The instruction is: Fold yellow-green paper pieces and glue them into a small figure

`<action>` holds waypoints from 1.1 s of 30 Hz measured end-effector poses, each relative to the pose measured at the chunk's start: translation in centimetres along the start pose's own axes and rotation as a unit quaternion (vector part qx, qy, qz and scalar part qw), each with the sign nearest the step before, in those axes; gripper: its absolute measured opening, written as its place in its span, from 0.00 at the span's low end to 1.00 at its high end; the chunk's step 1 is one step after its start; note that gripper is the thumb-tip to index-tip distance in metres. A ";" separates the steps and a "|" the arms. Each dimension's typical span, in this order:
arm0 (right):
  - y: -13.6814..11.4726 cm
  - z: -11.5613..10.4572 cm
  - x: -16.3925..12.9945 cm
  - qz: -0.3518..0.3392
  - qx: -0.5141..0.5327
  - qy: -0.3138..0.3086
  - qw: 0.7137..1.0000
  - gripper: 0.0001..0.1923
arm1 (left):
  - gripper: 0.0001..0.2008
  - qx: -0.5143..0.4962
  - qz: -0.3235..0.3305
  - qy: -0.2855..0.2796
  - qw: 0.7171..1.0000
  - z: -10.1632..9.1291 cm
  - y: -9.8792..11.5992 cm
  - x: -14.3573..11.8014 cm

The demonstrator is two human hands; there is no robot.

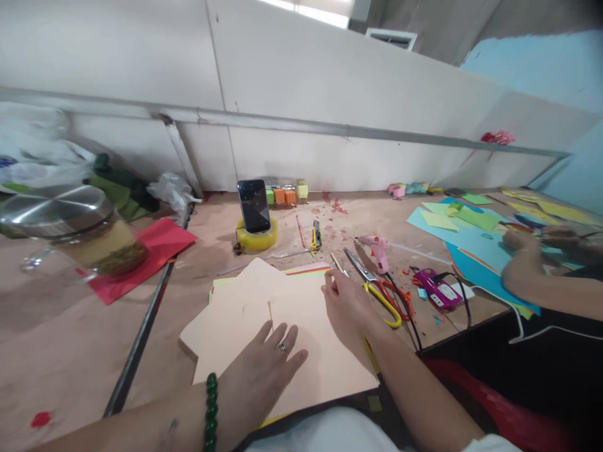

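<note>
Peach paper sheets [301, 326]: several overlapping, fanned at angles, lying flat near the bench's front edge. Top sheet large, plain, uncreased, on a stack of coloured sheets [308, 270].

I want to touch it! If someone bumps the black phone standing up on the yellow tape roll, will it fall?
Probably, yes. The phone stands nearly upright, leaning only on the tape roll, so a nudge could tip it. Its glossy face looks slippery. The roll lies flat, so it likely would not roll away.
</note>
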State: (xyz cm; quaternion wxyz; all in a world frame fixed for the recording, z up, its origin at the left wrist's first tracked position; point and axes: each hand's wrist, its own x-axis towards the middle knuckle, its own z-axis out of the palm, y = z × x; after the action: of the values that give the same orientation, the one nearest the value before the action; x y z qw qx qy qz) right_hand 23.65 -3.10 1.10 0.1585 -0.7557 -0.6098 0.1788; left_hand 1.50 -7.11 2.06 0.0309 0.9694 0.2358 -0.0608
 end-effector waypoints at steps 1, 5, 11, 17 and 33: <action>0.0 0.0 0.0 0.000 0.004 -0.001 1.000 0.06 | 0.18 0.002 -0.005 0.010 1.000 0.6 0.2 -0.3; 0.2 0.1 0.0 -0.007 0.012 -0.003 1.000 0.07 | 0.19 0.012 -0.022 0.026 0.999 3.0 0.8 -1.6; 0.5 0.2 0.0 -0.017 0.024 -0.002 1.000 0.08 | 0.28 0.040 0.036 0.075 0.996 3.0 1.5 -4.1; 0.9 0.3 0.1 -0.019 0.028 -0.007 0.999 0.10 | 0.30 0.039 0.049 0.064 0.996 2.7 2.1 -5.3; -3.4 1.2 -5.7 -0.221 0.013 -0.155 0.963 0.11 | 0.27 -0.055 -0.019 0.003 0.998 1.8 2.8 -5.0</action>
State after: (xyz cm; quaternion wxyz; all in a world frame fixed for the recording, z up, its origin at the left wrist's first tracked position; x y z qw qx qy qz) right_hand 19.06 -7.93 2.00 0.1076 -0.5631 -0.7761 0.2628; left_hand -1.80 -12.03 1.02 0.0821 0.9617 0.2575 -0.0451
